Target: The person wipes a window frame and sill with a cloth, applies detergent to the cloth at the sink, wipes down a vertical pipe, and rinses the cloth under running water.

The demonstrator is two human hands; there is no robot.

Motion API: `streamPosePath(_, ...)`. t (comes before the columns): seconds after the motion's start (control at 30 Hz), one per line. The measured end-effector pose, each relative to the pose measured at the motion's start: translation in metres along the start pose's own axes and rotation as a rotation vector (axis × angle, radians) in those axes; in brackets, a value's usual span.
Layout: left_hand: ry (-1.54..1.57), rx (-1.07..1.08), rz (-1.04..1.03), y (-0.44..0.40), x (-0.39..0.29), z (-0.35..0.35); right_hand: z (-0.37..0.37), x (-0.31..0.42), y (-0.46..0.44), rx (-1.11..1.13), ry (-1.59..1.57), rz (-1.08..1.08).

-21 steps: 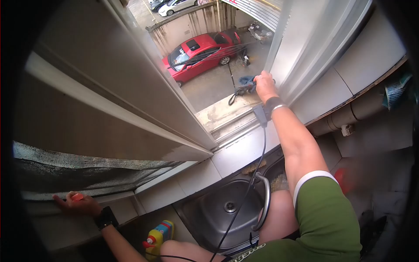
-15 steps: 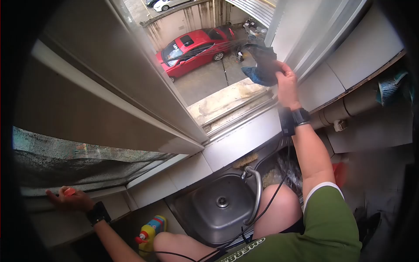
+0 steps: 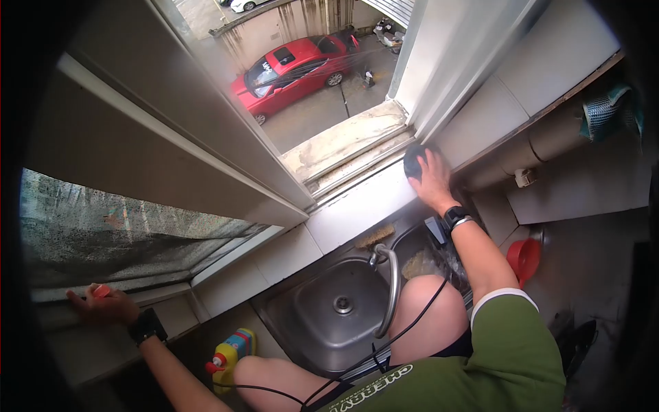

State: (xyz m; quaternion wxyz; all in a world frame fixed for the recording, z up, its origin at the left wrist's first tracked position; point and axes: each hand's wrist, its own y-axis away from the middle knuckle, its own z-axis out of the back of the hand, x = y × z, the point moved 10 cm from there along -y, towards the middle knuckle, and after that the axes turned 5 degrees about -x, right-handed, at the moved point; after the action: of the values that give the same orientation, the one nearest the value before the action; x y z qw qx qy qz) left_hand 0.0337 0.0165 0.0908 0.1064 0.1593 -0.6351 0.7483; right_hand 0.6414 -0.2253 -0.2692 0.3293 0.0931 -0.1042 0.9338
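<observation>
My right hand (image 3: 431,180) is at the right end of the tiled window ledge, its fingers over a bunched dark cloth (image 3: 414,159) that touches the ledge beside the window frame. Part of the cloth is hidden under the fingers. Far to the left, my left hand (image 3: 106,307) is closed around a small red-orange object (image 3: 101,291); most of that object is covered, so its kind does not show. The hand is by the lower edge of the left window, near a dark mesh screen (image 3: 117,226).
Below me is a steel sink (image 3: 309,309) with a curved faucet (image 3: 392,288) and a brush (image 3: 375,236) behind it. A yellow bottle (image 3: 230,357) stands left of my knee. A red ladle-like scoop (image 3: 525,259) is at right. A black cable (image 3: 412,333) crosses my lap.
My right hand has come down and nearer with the dark cloth, from the open window to the ledge. My left hand stays in nearly the same place. The view has shifted slightly.
</observation>
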Motion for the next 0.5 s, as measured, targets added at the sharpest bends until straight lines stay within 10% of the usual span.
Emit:
streamPosePath(0.27, 0.009, -0.055, -0.002, 0.006, 0.013, -0.01, 0.0, 0.014, -0.002, -0.134, -0.105, -0.096)
streamPosePath(0.5, 0.095, -0.06, 0.004, -0.001, 0.003, -0.001, -0.002, 0.178, 0.058, 0.135, -0.321, 0.632)
